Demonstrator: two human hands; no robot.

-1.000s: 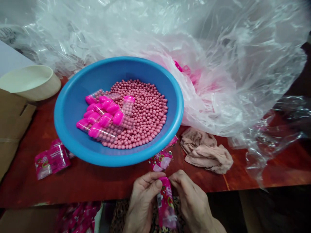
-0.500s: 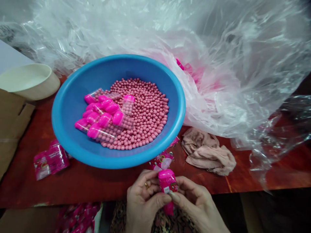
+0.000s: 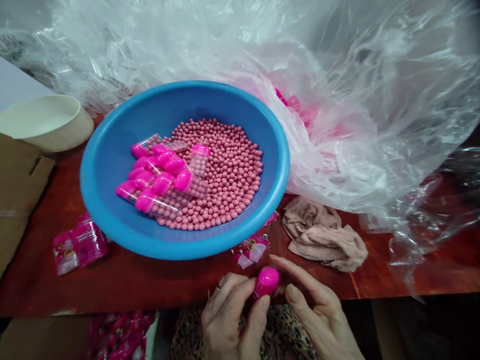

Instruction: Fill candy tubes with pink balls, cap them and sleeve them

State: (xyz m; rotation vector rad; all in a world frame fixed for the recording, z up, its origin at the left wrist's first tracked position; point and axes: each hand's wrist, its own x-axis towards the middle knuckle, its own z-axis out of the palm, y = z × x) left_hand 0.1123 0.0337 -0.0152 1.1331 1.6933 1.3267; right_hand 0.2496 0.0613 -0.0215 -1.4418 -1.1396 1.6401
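My left hand (image 3: 234, 315) grips a small candy tube (image 3: 266, 281) with a domed pink cap and a pink printed sleeve, between thumb and fingers. Beside it, my right hand (image 3: 315, 307) has thumb and forefinger spread apart, close to the tube on its right. A blue basin (image 3: 176, 251) stands just beyond both hands. Pink candy balls (image 3: 232, 170) fill its bottom, and several clear candy tubes (image 3: 163, 185) with pink caps lie heaped on them at the left. Printed pink sleeves (image 3: 253, 248) lie at the basin's near edge, above my hands.
A crumpled beige cloth (image 3: 326, 237) rests right of the basin. Large clear plastic bags (image 3: 337, 100) spread across the back. More pink sleeves (image 3: 80, 246), a cream bowl (image 3: 56, 125) and a cardboard box (image 3: 18, 195) are at left. Below the table edge sit many pink packs (image 3: 122, 335).
My right hand has let go of the tube, and its fingers have spread. The tube has shifted slightly right and tilted in my left hand, its cap now showing more.
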